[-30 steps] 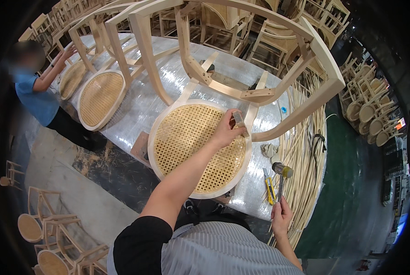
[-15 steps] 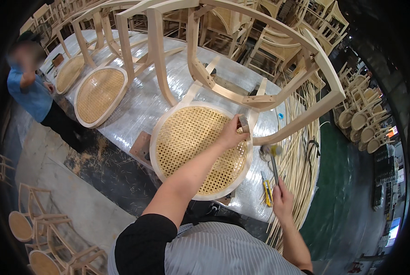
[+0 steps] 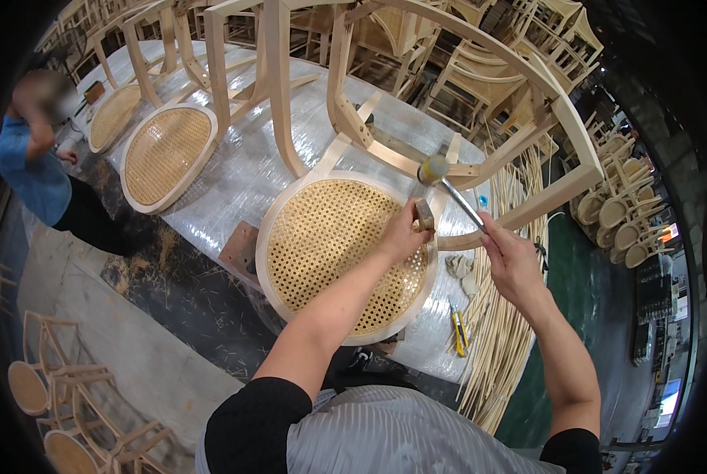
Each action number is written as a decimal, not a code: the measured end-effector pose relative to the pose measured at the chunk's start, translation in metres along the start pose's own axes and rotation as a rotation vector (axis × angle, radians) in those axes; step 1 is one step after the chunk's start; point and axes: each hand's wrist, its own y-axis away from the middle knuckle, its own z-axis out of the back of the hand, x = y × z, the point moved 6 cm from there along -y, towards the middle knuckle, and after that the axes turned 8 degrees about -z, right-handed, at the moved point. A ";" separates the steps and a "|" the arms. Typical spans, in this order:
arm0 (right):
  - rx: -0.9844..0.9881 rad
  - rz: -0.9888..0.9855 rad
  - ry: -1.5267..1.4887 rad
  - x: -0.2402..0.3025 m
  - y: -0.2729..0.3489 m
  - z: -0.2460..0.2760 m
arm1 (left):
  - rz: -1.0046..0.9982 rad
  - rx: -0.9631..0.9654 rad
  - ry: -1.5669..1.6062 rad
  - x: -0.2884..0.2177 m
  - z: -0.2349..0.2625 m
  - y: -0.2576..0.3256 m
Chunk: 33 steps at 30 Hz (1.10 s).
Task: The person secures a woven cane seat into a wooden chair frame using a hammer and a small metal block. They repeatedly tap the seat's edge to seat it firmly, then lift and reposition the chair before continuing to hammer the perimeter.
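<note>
Left hand [image 3: 405, 231] closed around a small wooden block [image 3: 424, 213], pressed down on the rim of the cane seat [image 3: 338, 253] at about 2 o'clock of the round. Right hand [image 3: 507, 257] wrapped tight around the handle of a mallet [image 3: 435, 169], head raised just above the block. Upturned chair [image 3: 417, 150] resting seat-down on the plastic-wrapped bench [image 3: 243, 174], legs in the air. Cane webbing already stretched across the whole seat opening, looking seated around most of the rim; tapping-in apparently under way at the far right edge, with how much of the circuit remains hard to judge from here. Yellow utility knife [image 3: 458, 328] lying at 4 o'clock of the seat, beside a bundle of cane strips [image 3: 503, 332]. Second caned seat [image 3: 168, 154] at 10 o'clock, another person [image 3: 33, 170] working beyond it.
</note>
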 end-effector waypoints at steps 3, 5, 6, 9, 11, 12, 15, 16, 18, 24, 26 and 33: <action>-0.201 0.225 -0.129 0.015 0.006 -0.001 | -0.038 -0.011 0.038 0.001 0.005 -0.002; 0.053 0.049 0.164 -0.020 0.019 -0.014 | 0.057 0.055 -0.008 0.001 -0.019 0.001; 0.069 0.026 0.143 -0.014 0.014 -0.011 | 0.028 0.029 0.003 0.000 -0.011 -0.001; 0.055 -0.027 0.031 0.003 0.010 0.000 | 0.038 -0.025 0.033 0.000 0.003 0.000; -0.057 -0.055 -0.092 0.003 0.026 0.014 | 0.163 -0.018 0.057 -0.001 -0.003 -0.001; -0.106 -0.044 -0.107 0.006 0.032 0.020 | 0.099 -0.088 0.130 -0.005 0.008 -0.004; -0.206 -0.092 -0.149 0.004 0.054 0.030 | -0.043 -0.239 0.307 -0.012 0.036 -0.009; -0.203 -0.138 -0.158 -0.004 0.063 0.029 | -0.063 -0.207 0.294 -0.015 0.035 -0.009; -0.199 -0.222 -0.179 -0.019 0.077 0.025 | -0.108 -0.146 0.264 -0.020 0.033 -0.010; -0.181 -0.271 -0.270 -0.037 0.097 0.005 | -0.124 0.059 -0.006 -0.017 -0.008 0.019; -0.188 -0.242 -0.264 -0.034 0.096 0.004 | -0.160 0.045 0.012 -0.012 -0.006 0.020; -0.119 -0.292 -0.199 -0.030 0.096 0.008 | -0.146 0.083 0.006 -0.016 -0.014 0.022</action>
